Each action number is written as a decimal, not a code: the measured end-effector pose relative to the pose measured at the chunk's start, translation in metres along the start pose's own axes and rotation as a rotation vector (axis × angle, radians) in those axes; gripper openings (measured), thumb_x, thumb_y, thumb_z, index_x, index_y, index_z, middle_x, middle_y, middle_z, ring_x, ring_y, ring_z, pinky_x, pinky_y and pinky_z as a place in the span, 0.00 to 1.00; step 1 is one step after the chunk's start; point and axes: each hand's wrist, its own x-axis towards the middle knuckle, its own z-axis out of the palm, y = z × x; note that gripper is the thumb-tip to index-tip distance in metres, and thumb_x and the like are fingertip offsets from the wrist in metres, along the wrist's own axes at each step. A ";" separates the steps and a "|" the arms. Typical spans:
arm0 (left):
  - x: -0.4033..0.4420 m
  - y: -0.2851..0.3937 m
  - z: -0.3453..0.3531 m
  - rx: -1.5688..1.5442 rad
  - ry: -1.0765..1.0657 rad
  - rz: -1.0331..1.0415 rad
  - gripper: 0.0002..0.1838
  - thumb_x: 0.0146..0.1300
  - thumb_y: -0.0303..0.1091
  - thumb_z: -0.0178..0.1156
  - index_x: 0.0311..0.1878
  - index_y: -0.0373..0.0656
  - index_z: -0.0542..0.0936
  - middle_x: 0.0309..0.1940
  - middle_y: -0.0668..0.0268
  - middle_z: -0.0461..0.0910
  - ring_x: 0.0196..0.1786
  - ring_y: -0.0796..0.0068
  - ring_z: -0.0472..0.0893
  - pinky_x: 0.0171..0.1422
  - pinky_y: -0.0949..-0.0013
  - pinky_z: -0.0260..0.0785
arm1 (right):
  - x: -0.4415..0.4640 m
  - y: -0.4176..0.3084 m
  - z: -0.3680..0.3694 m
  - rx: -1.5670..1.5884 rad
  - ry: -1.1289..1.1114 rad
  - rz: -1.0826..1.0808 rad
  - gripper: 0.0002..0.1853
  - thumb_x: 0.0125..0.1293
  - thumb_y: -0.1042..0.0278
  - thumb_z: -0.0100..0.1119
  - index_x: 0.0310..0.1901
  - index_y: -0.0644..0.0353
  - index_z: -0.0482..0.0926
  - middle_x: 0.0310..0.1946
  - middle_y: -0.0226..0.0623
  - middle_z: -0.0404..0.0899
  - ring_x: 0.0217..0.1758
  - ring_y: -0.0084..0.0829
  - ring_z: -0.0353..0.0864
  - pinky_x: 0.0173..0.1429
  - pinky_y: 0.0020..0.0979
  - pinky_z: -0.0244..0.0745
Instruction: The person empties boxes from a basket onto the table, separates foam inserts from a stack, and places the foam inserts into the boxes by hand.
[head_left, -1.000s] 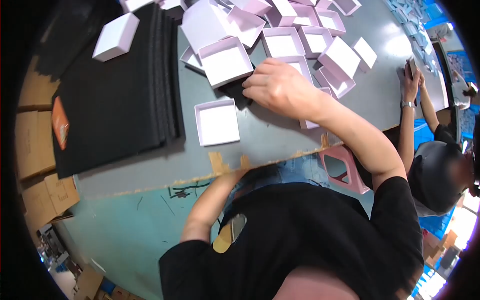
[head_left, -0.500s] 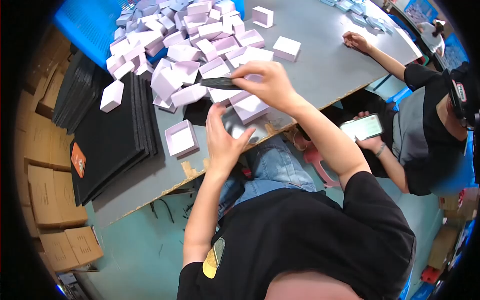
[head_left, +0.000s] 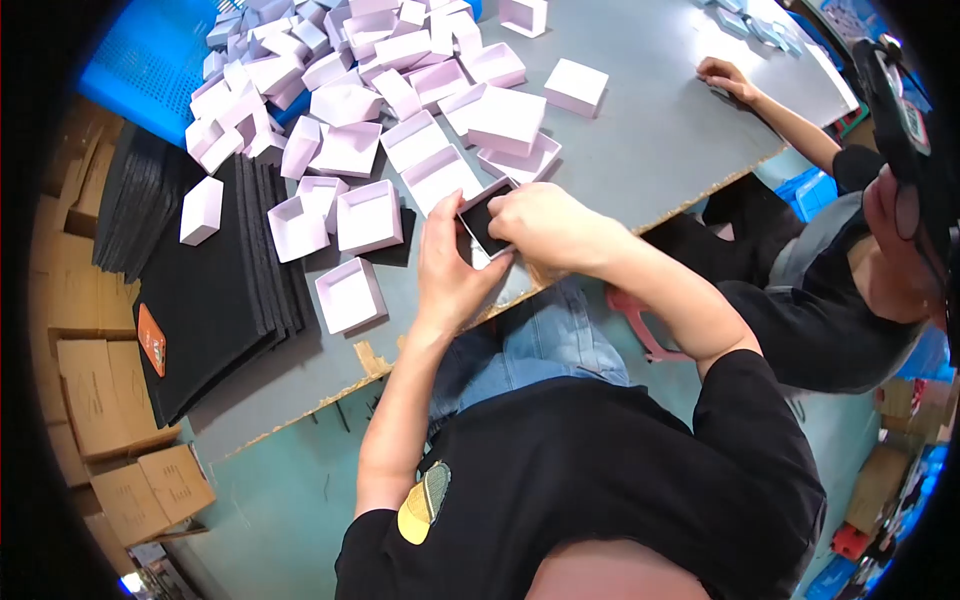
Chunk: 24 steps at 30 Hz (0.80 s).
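My left hand grips the near side of a small open box, its thumb and fingers around the rim. Inside that box lies a black foam piece, and my right hand presses on it with bent fingers. Whether the right fingers pinch the foam is partly hidden. Left of my hands, an open white box rests over another black piece. A further open box sits near the table edge.
Many pale boxes are heaped beside a blue crate. Black foam sheets are stacked at the left, with a box on top. A co-worker's hand rests on the table at the right.
The black piece from my raised right hand is now inside a box. My left hand, spread before, has closed on that box. The co-worker's phone is out of sight.
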 end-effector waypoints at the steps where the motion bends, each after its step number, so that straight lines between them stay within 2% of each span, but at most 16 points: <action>1: -0.001 -0.003 0.000 0.032 0.016 0.069 0.50 0.39 0.29 0.80 0.70 0.38 0.67 0.62 0.53 0.73 0.62 0.51 0.74 0.65 0.58 0.69 | 0.000 0.004 -0.002 0.099 -0.045 0.017 0.05 0.50 0.73 0.62 0.31 0.59 0.84 0.31 0.37 0.79 0.42 0.42 0.82 0.50 0.40 0.77; 2: -0.005 0.001 -0.008 0.073 -0.015 0.125 0.49 0.39 0.29 0.79 0.69 0.38 0.68 0.63 0.52 0.72 0.64 0.50 0.73 0.67 0.56 0.68 | -0.002 0.006 -0.007 0.217 -0.061 0.035 0.08 0.54 0.74 0.60 0.36 0.62 0.84 0.34 0.41 0.79 0.45 0.45 0.81 0.53 0.43 0.76; 4: -0.018 0.024 -0.041 0.174 -0.064 0.161 0.47 0.39 0.32 0.79 0.68 0.40 0.71 0.67 0.51 0.69 0.67 0.46 0.71 0.70 0.50 0.63 | -0.013 0.004 -0.015 0.283 -0.020 0.028 0.08 0.57 0.75 0.58 0.39 0.64 0.83 0.41 0.41 0.78 0.50 0.42 0.79 0.57 0.40 0.75; 5: -0.029 0.030 -0.063 0.276 -0.040 0.215 0.38 0.46 0.31 0.76 0.65 0.40 0.74 0.68 0.50 0.69 0.69 0.47 0.69 0.73 0.52 0.60 | -0.022 0.003 -0.018 0.261 0.028 0.045 0.09 0.58 0.74 0.59 0.39 0.64 0.83 0.42 0.39 0.78 0.51 0.43 0.79 0.58 0.39 0.75; 7: -0.052 0.029 -0.103 0.498 0.007 0.175 0.32 0.51 0.29 0.70 0.62 0.39 0.75 0.69 0.48 0.69 0.71 0.43 0.68 0.74 0.48 0.58 | -0.034 0.010 -0.014 0.151 0.129 0.111 0.09 0.57 0.74 0.61 0.40 0.63 0.83 0.42 0.38 0.79 0.49 0.43 0.80 0.57 0.39 0.75; 9: -0.063 0.019 -0.123 0.657 0.040 -0.012 0.28 0.51 0.25 0.67 0.60 0.37 0.76 0.68 0.47 0.69 0.72 0.41 0.66 0.75 0.47 0.57 | -0.030 0.001 -0.012 0.158 0.358 0.149 0.06 0.56 0.74 0.63 0.36 0.63 0.82 0.40 0.39 0.80 0.47 0.43 0.80 0.54 0.41 0.75; 10: -0.064 0.014 -0.129 0.707 -0.001 -0.096 0.20 0.53 0.23 0.66 0.51 0.36 0.79 0.68 0.46 0.69 0.73 0.38 0.64 0.75 0.45 0.57 | -0.027 -0.003 -0.012 0.160 0.472 0.162 0.05 0.55 0.75 0.64 0.34 0.63 0.82 0.38 0.40 0.80 0.45 0.43 0.80 0.53 0.42 0.75; 11: -0.067 0.005 -0.131 0.716 -0.011 -0.102 0.17 0.53 0.22 0.66 0.48 0.37 0.79 0.68 0.47 0.69 0.73 0.37 0.64 0.75 0.45 0.57 | -0.020 -0.015 -0.011 0.201 0.533 0.102 0.06 0.56 0.76 0.65 0.36 0.63 0.82 0.41 0.39 0.81 0.46 0.43 0.80 0.53 0.41 0.75; 13: -0.077 -0.014 -0.131 0.733 -0.043 -0.109 0.11 0.54 0.21 0.65 0.42 0.37 0.79 0.68 0.48 0.70 0.73 0.35 0.63 0.75 0.44 0.57 | -0.001 -0.042 0.002 0.440 0.530 -0.057 0.08 0.55 0.76 0.66 0.38 0.62 0.82 0.40 0.39 0.81 0.44 0.43 0.81 0.52 0.40 0.76; 14: -0.074 -0.003 -0.132 0.707 -0.069 -0.114 0.06 0.54 0.20 0.65 0.33 0.37 0.78 0.67 0.49 0.70 0.73 0.34 0.63 0.75 0.42 0.58 | 0.008 -0.053 0.009 0.472 0.482 -0.110 0.09 0.55 0.76 0.65 0.39 0.63 0.82 0.43 0.39 0.82 0.46 0.42 0.81 0.52 0.39 0.76; 15: -0.075 0.003 -0.133 0.634 -0.122 -0.120 0.06 0.53 0.20 0.66 0.33 0.37 0.78 0.67 0.50 0.71 0.74 0.34 0.63 0.75 0.43 0.58 | 0.017 -0.062 0.015 0.499 0.432 -0.166 0.11 0.55 0.76 0.65 0.41 0.63 0.82 0.45 0.40 0.82 0.48 0.41 0.81 0.51 0.38 0.77; 17: -0.079 0.012 -0.134 0.487 -0.214 -0.128 0.07 0.51 0.20 0.67 0.31 0.37 0.78 0.67 0.51 0.71 0.74 0.34 0.62 0.75 0.43 0.58 | 0.037 -0.064 0.038 0.361 0.443 -0.174 0.13 0.56 0.74 0.62 0.43 0.64 0.82 0.49 0.42 0.81 0.51 0.40 0.80 0.52 0.38 0.77; 18: -0.083 0.008 -0.131 0.438 -0.184 -0.101 0.10 0.45 0.23 0.72 0.29 0.38 0.78 0.64 0.51 0.72 0.71 0.38 0.67 0.72 0.46 0.61 | 0.049 -0.061 0.047 0.289 0.455 -0.178 0.13 0.56 0.73 0.60 0.45 0.64 0.82 0.51 0.42 0.80 0.53 0.39 0.80 0.53 0.37 0.77; 21: -0.085 0.004 -0.129 0.193 -0.129 -0.161 0.15 0.40 0.26 0.76 0.28 0.39 0.77 0.60 0.51 0.73 0.64 0.43 0.71 0.69 0.49 0.64 | 0.079 -0.048 0.063 0.205 0.379 -0.202 0.16 0.57 0.72 0.56 0.48 0.66 0.80 0.55 0.44 0.78 0.54 0.38 0.78 0.55 0.37 0.76; 22: -0.084 -0.001 -0.128 0.235 -0.135 -0.099 0.22 0.35 0.28 0.80 0.35 0.40 0.77 0.57 0.52 0.73 0.59 0.49 0.72 0.65 0.52 0.67 | 0.089 -0.046 0.062 0.166 0.369 -0.194 0.16 0.57 0.70 0.57 0.47 0.65 0.80 0.50 0.41 0.80 0.49 0.38 0.78 0.53 0.35 0.76; 24: -0.083 -0.010 -0.118 0.118 -0.050 -0.148 0.29 0.34 0.28 0.80 0.42 0.42 0.76 0.59 0.54 0.72 0.61 0.50 0.72 0.64 0.54 0.67 | 0.107 -0.041 0.063 0.027 0.309 -0.223 0.13 0.56 0.69 0.57 0.43 0.63 0.81 0.45 0.38 0.81 0.47 0.36 0.78 0.51 0.33 0.75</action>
